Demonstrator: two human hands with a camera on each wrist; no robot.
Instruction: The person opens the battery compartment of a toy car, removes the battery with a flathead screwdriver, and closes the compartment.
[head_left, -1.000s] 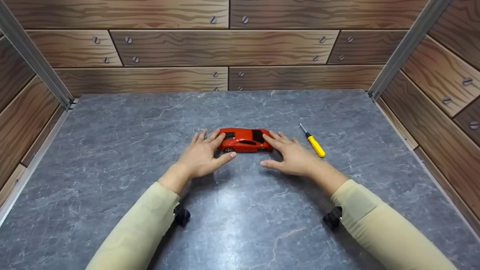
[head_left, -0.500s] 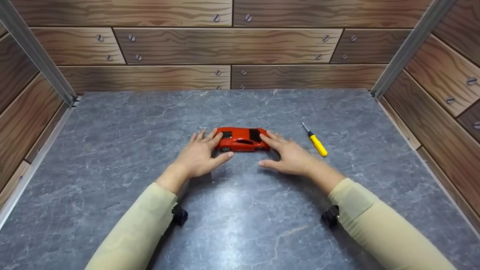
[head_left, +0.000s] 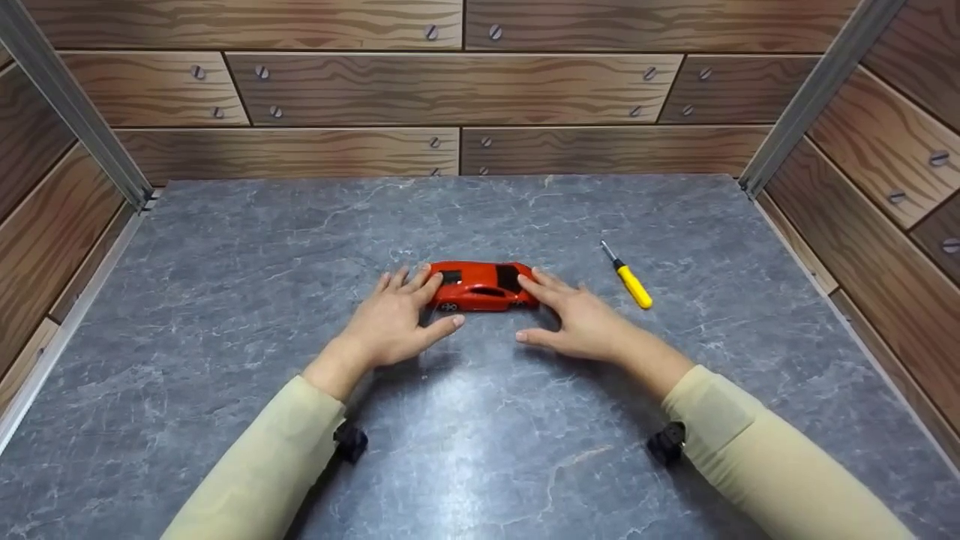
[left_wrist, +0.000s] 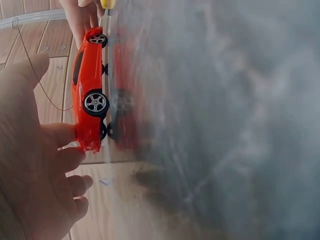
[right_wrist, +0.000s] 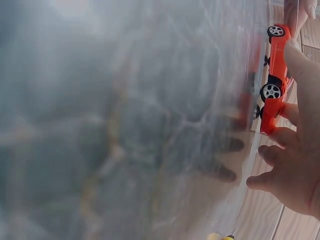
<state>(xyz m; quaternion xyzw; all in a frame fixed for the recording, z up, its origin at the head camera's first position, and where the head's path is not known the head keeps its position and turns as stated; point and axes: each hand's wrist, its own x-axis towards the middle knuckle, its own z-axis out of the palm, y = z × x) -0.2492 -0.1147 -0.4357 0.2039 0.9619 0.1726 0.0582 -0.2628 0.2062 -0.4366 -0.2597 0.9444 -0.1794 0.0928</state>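
A red toy car (head_left: 474,289) with dark windows stands on its wheels on the grey marbled tabletop, lying crosswise before the person. At its left end, the rear, the left hand (head_left: 391,319) touches it with outstretched fingers, the thumb held apart. The right hand (head_left: 589,319) rests its extended fingers against the opposite end and the hood, its thumb also away from the body. In the left wrist view, fingertips meet the back of the car (left_wrist: 90,80). The right wrist view has the car's front (right_wrist: 272,107) against the fingers.
To the right of the right hand lies a screwdriver (head_left: 632,285) with a yellow handle, its tip pointing away. Wood-patterned panels (head_left: 450,90) wall the table (head_left: 262,247) at the back and both sides, with metal posts at the far corners.
The car and both hands have shifted slightly left and a little nearer the person. The fingers keep their contact with its ends. The screwdriver has stayed put while the head view shifts slightly.
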